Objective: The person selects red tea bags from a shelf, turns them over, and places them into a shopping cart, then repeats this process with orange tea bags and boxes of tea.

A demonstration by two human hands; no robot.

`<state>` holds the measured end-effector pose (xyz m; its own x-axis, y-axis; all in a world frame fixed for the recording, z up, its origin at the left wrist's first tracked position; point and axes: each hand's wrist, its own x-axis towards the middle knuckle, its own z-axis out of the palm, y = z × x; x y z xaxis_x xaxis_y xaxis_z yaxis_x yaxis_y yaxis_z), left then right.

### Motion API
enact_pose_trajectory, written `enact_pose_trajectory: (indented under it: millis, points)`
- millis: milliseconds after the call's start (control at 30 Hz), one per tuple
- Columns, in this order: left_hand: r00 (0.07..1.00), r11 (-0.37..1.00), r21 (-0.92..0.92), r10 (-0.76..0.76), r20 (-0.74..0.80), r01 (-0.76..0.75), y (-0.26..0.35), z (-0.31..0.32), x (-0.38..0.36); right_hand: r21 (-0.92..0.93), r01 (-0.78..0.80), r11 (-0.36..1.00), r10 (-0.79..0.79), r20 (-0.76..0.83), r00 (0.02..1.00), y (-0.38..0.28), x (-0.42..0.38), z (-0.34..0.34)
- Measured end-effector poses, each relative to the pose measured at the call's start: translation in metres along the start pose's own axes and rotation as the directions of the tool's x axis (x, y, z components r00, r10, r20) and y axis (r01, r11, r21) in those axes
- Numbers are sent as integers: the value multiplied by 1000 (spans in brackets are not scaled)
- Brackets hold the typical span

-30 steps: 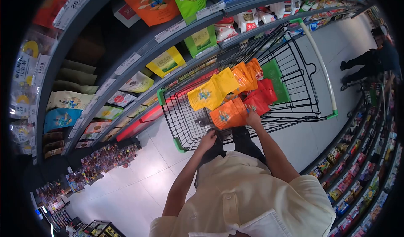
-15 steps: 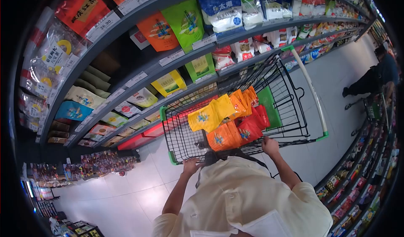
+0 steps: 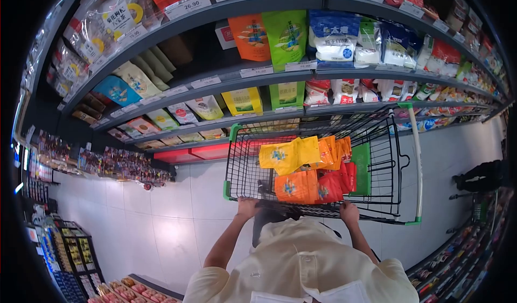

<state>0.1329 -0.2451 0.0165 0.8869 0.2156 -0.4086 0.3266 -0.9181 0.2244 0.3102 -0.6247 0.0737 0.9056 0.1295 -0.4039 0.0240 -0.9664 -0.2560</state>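
Holding: your left hand [image 3: 246, 208] and right hand [image 3: 349, 212], curled on shopping cart [image 3: 363, 168], near side; long axis hand-to-hand, handle [image 3: 417, 165] beyond right.

Left hand [image 3: 248, 208], right hand [image 3: 349, 212] gripping cart [image 3: 363, 176] rim; yellow, orange, red pouches [image 3: 296, 187] inside.

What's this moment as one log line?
left hand: on shopping cart, near side; right hand: same side, nearer handle; load: yellow, orange, red pouches
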Motion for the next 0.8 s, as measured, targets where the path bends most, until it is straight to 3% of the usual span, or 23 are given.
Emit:
enact_pose_trajectory:
  millis: [133, 200, 267, 300, 333, 367, 400, 433, 467, 500, 533, 600, 700, 800]
  points:
    - [999, 992, -125, 37, 26, -33, 7, -3, 3, -20, 6, 1000, -6, 16, 1000, 13, 7, 0]
    - [980, 905, -426, 93, 177, -9, 2, -13, 18, 1, 2, 1000, -2, 3, 1000, 15, 10, -5]
    - [935, 735, -676, 197, 293, 57, -8, -33, 45, -3, -21, 1000, 21, -7, 1000, 16, 12, -9]
    - [946, 712, -695, 152, 285, 95, 6, -93, 53, -2, -22, 1000, 22, -13, 1000, 18, 13, -11]
    - [993, 737, -674, 110, 39, -55, 5, -132, 73, 0, -23, 1000, 23, -18, 1000, 20, 12, -10]
    - [959, 490, -826, 85, -271, -277, -2, -159, 103, 4, -19, 1000, 19, -28, 999, 22, 13, -9]
    - [911, 714, -645, -22, -412, -274, 12, -230, 112, 5, -13, 1000, 14, -41, 999, 24, 14, -8]
    - [867, 662, -697, -142, -477, -275, 20, -285, 126, 5, -7, 1000, 7, -56, 998, 24, 14, -8]
    - [735, 647, -615, -124, -667, -450, 14, -320, 153, 20, 0, 1000, 2, -66, 998, 23, 15, -7]
    - [642, 599, -589, -158, -750, -542, 14, -359, 178, 37, 6, 999, -3, -79, 997, 21, 15, -6]
    - [633, 518, -619, -179, -753, -590, 25, -401, 184, 55, 11, 998, -6, -91, 996, 19, 14, -4]
    - [427, 765, -366, -132, -894, -530, 8, -444, 241, 57, 65, 996, -54, -178, 983, 10, 17, 9]
    - [432, 424, -455, -154, -888, -784, 15, -480, 277, 98, 132, 986, -101, -271, 957, -8, 15, 26]
    - [729, 456, -691, -123, -673, -561, 18, -497, 269, 190, 193, 963, -129, -306, 943, -25, 8, 35]
